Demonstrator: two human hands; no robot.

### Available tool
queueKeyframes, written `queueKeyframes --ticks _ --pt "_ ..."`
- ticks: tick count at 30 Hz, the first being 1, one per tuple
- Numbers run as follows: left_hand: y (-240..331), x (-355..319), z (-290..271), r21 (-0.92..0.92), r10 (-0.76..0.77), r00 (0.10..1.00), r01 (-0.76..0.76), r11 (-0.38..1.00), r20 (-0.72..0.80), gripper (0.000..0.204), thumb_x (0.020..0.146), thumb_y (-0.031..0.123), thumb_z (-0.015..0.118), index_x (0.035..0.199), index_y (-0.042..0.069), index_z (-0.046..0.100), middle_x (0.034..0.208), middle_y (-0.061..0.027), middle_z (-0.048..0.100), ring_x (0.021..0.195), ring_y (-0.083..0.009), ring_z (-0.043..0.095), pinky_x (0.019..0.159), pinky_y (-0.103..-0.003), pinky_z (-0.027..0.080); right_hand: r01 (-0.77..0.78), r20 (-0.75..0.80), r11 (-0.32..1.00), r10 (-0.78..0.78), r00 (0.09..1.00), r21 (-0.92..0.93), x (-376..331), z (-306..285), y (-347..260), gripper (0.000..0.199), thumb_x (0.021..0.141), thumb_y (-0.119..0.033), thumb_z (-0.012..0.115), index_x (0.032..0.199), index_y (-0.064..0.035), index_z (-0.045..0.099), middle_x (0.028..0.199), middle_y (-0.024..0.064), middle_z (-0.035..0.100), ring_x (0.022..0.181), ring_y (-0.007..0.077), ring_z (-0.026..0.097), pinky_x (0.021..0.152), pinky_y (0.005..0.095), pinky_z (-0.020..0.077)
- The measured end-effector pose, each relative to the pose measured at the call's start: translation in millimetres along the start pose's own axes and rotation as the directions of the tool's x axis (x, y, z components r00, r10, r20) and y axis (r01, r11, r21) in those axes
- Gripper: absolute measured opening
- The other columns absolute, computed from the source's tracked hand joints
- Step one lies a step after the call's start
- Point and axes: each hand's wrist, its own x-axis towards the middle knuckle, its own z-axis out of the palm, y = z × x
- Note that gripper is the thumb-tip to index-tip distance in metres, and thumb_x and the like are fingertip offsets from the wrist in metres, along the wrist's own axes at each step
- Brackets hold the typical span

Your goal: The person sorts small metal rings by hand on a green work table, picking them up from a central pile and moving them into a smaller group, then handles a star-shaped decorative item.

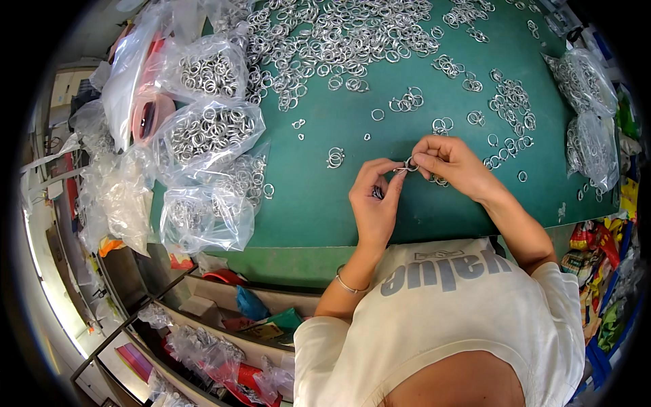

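Observation:
Over the green table (325,197), my two hands meet at a small silver metal ring (411,163). My left hand (374,200) pinches it from the left, and several more metal pieces (378,192) are tucked in its curled fingers. From the other side my right hand (451,163) grips the same ring between thumb and forefinger. Beneath the right fingers lie a few loose rings (439,180), partly covered. A small ring cluster (336,157) rests left of my hands, and a single ring (378,114) lies farther off.
A broad heap of silver rings (339,41) covers the far table. Filled clear bags (210,132) line the left side, and more bags (591,146) sit at the right edge. Ring groups (512,102) are scattered right of my hands. Below left stands a shelf (271,295) with packages.

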Motion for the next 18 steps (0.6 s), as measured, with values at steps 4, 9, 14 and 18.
queueKeyframes --ticks 4,9,14,18 --pt "1 -2 1 0.004 -0.015 0.999 0.015 1.000 -0.041 0.013 0.082 0.003 0.060 0.092 -0.003 0.063 0.077 0.0005 0.057 0.051 -0.0013 0.036 0.045 -0.016 0.029 -0.024 -0.003 0.996 0.024 1.000 -0.090 -2 2 -4 0.014 0.088 -0.015 0.052 0.082 -0.0021 0.054 0.062 -0.0030 0.048 0.057 0.0022 0.040 0.050 0.0190 0.0302" --pt "10 0 -5 -0.468 -0.440 0.886 0.453 0.759 0.146 0.018 0.087 0.009 0.055 0.097 -0.004 0.062 0.074 0.0014 0.056 0.049 -0.0014 0.036 0.040 -0.017 0.026 -0.024 -0.003 0.994 0.024 1.000 -0.108 -2 6 -7 0.013 0.088 -0.013 0.052 0.083 -0.0018 0.052 0.063 -0.0043 0.045 0.057 0.0027 0.038 0.052 0.0189 0.0298" --pt "12 0 1 -0.381 -0.309 0.951 0.286 0.879 0.001 0.019 0.088 0.009 0.053 0.097 -0.005 0.062 0.070 -0.0004 0.056 0.044 -0.0017 0.032 0.039 -0.018 0.024 0.141 -0.056 0.969 -0.155 0.986 -0.202 -7 16 -11 0.013 0.085 -0.013 0.057 0.087 -0.0006 0.053 0.062 -0.0019 0.046 0.056 0.0044 0.037 0.050 0.0210 0.0297" --pt "19 -2 4 -0.291 -0.269 0.962 0.242 0.926 -0.055 0.018 0.088 0.009 0.054 0.096 -0.004 0.062 0.067 0.0001 0.054 0.044 -0.0018 0.032 0.039 -0.018 0.026 0.150 -0.040 0.934 -0.171 0.984 -0.323 -8 16 -11 0.014 0.084 -0.011 0.057 0.091 -0.0002 0.052 0.064 0.0001 0.048 0.055 0.0065 0.038 0.049 0.0238 0.0317"
